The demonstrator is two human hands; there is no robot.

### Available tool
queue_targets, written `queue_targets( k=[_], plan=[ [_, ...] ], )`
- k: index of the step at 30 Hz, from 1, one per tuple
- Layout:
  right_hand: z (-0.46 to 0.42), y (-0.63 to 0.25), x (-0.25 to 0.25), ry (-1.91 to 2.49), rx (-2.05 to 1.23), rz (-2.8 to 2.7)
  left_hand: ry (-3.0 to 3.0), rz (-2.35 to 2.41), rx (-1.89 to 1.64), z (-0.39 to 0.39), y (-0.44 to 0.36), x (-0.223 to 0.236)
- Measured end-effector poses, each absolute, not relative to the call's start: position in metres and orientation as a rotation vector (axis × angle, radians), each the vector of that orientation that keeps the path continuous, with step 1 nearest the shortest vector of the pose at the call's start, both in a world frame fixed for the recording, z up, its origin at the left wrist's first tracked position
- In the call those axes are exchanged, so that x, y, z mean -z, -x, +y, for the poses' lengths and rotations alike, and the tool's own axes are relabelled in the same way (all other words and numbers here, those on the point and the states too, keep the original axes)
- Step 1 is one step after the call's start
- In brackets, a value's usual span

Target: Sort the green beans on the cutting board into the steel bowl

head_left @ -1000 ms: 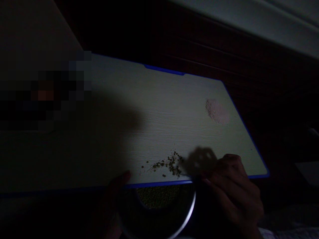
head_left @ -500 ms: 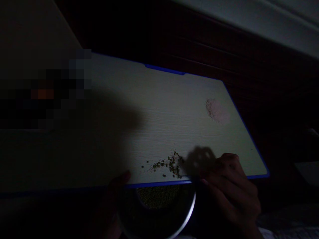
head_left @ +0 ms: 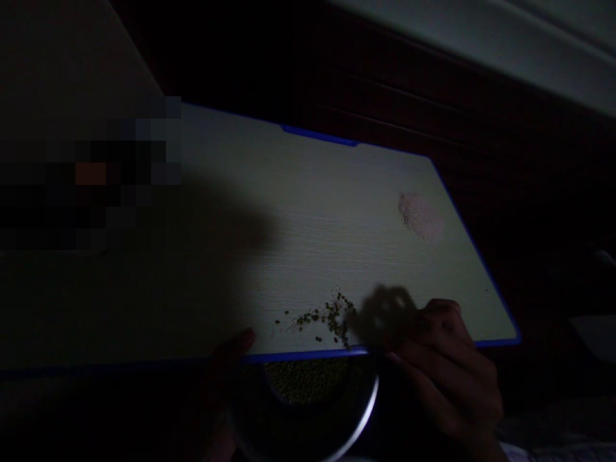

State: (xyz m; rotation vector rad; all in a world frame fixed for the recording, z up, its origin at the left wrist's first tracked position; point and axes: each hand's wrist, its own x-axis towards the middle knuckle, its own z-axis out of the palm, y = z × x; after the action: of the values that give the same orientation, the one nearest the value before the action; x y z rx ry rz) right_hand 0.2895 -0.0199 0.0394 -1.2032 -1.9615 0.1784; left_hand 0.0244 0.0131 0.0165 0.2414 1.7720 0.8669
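So bowl (head_left: 368, 407) sits under board (head_left: 327, 192) edge, likely to catch beans (head_left: 333, 319).
Right hand (head_left: 447, 366) curled, left hand (head_left: 220, 378) thumb-on-edge, spread unclear; can't tell either's hold.

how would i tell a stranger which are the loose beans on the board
Find the pale, blue-edged board. Along its near edge, just beyond the shiny-rimmed bowl and left of the right hand, lie small green beans. Unlike the pinkish pile farther back, they're dark, separate grains.

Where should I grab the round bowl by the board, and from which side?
Best grip the bowl by its right rim, likely from the near right: that bright curve is exposed, the board hides its far side, and the left hand is beside its left.
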Motion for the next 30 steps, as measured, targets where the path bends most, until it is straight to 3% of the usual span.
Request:
queue_targets(
  k=[30],
  plan=[
    [-0.013, -0.289, -0.044, 1.131, -0.193, -2.005, -0.044, 1.756, -0.793, 0.029, -0.038, -0.047]
  ],
)
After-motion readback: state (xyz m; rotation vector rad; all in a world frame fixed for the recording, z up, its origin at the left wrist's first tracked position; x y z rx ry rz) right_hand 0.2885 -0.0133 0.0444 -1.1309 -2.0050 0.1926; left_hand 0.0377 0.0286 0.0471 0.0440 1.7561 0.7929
